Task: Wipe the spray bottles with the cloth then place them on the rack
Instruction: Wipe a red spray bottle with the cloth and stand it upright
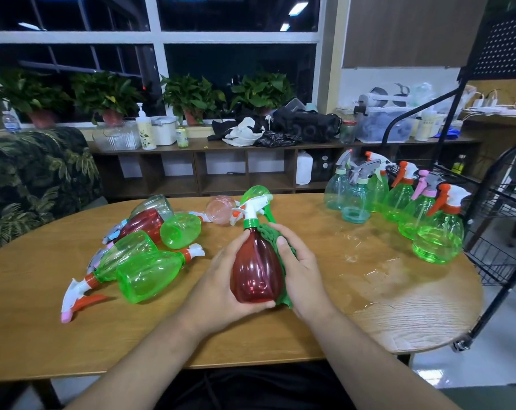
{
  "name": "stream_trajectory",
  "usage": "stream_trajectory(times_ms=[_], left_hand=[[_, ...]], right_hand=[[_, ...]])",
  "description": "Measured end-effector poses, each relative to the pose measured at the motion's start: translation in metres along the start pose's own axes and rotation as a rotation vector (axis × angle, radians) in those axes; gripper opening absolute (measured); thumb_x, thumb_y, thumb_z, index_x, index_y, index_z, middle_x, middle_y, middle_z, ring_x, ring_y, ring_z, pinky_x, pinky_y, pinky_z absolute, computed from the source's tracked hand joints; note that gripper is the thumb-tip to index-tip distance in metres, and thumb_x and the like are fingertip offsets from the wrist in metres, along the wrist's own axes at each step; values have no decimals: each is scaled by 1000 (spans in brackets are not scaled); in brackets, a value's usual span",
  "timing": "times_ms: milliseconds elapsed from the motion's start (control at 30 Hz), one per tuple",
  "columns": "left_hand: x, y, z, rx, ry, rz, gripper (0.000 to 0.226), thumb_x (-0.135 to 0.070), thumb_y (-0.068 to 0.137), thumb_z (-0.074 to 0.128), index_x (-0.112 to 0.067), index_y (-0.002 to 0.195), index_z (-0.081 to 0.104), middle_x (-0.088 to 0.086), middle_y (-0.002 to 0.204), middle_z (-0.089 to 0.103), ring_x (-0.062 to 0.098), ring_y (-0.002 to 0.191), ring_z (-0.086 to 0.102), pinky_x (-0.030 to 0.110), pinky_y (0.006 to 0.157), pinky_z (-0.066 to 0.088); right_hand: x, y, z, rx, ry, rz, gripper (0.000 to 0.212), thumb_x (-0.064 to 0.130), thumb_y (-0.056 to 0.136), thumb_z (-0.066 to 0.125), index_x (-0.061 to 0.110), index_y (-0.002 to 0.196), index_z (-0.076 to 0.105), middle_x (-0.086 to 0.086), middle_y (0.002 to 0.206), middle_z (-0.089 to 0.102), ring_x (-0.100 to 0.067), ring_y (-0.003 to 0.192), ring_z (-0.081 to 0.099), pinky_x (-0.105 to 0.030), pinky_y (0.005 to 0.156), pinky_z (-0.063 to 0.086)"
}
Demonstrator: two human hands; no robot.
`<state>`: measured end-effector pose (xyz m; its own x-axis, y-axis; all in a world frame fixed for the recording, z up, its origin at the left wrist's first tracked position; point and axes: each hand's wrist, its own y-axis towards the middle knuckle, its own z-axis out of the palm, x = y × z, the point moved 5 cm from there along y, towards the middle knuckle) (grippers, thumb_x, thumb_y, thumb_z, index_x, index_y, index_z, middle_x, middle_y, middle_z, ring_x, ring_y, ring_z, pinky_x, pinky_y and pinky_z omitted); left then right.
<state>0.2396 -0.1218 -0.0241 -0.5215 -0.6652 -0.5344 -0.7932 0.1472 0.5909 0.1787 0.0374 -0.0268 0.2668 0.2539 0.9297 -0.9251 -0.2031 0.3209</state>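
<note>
A red spray bottle [255,269] with a green collar and white trigger head is held upright above the wooden table [398,306]. My left hand [221,288] grips its left side and base. My right hand [299,270] presses a green cloth [273,233] against the bottle's right side. Several green, red and clear bottles [146,270] lie on their sides in a pile at the left. Several green and teal bottles [437,232] stand upright at the table's right end. The black wire rack [499,232] stands just past the right edge.
A pink bottle [221,209] and a green one [258,192] lie behind the held bottle. A patterned sofa [38,184] sits at the left. A low shelf [251,143] with plants, containers and clutter runs under the window.
</note>
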Motion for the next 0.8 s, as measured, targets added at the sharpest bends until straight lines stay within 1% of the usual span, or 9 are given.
stream_trajectory(times_ms=[67, 167, 267, 333, 467, 533, 633, 733, 800], left_hand=[[2, 0, 2, -8, 36, 12, 125, -60, 67, 96, -35, 165, 24, -27, 162, 34, 9, 149, 42, 32, 124, 35], [5, -1, 2, -12, -9, -24, 123, -52, 67, 99, -34, 165, 26, -19, 162, 40, 6, 148, 45, 33, 122, 39], [0, -1, 0, -18, 1, -14, 122, -49, 67, 100, -38, 163, 26, -22, 161, 40, -1, 147, 44, 19, 120, 36], [-2, -1, -1, -33, 19, -4, 120, -50, 67, 99, -40, 163, 28, -23, 159, 40, -2, 146, 43, 14, 118, 33], [6, -2, -4, -114, 28, -79, 122, -51, 66, 100, -42, 163, 27, -22, 157, 41, -2, 145, 43, 16, 119, 34], [10, -2, -7, -173, 33, -104, 123, -49, 65, 100, -40, 164, 27, -24, 155, 41, -6, 144, 41, 11, 117, 31], [17, -1, -9, -268, 15, -161, 122, -43, 64, 101, -34, 163, 31, -17, 152, 45, -6, 142, 41, 8, 114, 31], [30, 0, -15, -377, -41, -252, 120, -37, 63, 100, -30, 162, 33, -9, 153, 45, -1, 137, 46, 0, 106, 30], [36, 1, -20, -408, -54, -276, 121, -35, 61, 99, -28, 162, 33, -6, 155, 45, 5, 139, 47, -2, 104, 29]], right_hand=[[-1, 1, -1, -10, -9, -5, 30, 23, 113, 54, 37, 128, 75, 0, 136, 72, -27, 129, 67, -58, 112, 52], [-4, 2, -1, 13, -50, -25, 29, 21, 112, 56, 35, 131, 74, 2, 138, 70, -24, 132, 65, -56, 114, 51], [-7, 3, 1, 29, -80, -49, 29, 29, 109, 58, 34, 134, 72, -3, 142, 66, -27, 135, 62, -59, 115, 49], [-7, 3, 1, 28, -91, -88, 30, 28, 107, 58, 33, 132, 73, -2, 141, 64, -26, 136, 60, -59, 116, 47], [-2, -2, 2, 48, -193, -221, 29, 8, 109, 58, 22, 128, 76, 6, 138, 63, -19, 141, 55, -44, 124, 41], [0, -5, 4, 71, -248, -270, 28, 5, 109, 58, 17, 128, 75, 5, 141, 61, -19, 142, 54, -36, 123, 40], [0, -9, 8, 110, -310, -308, 27, 6, 108, 60, 16, 128, 75, 4, 145, 58, -18, 143, 53, -30, 121, 40], [1, -13, 14, 145, -362, -365, 25, 8, 108, 61, 14, 126, 77, 4, 147, 56, -20, 142, 54, -34, 120, 43], [1, -15, 19, 168, -392, -385, 24, 10, 109, 61, 13, 126, 77, 4, 149, 55, -19, 142, 55, -37, 119, 44]])
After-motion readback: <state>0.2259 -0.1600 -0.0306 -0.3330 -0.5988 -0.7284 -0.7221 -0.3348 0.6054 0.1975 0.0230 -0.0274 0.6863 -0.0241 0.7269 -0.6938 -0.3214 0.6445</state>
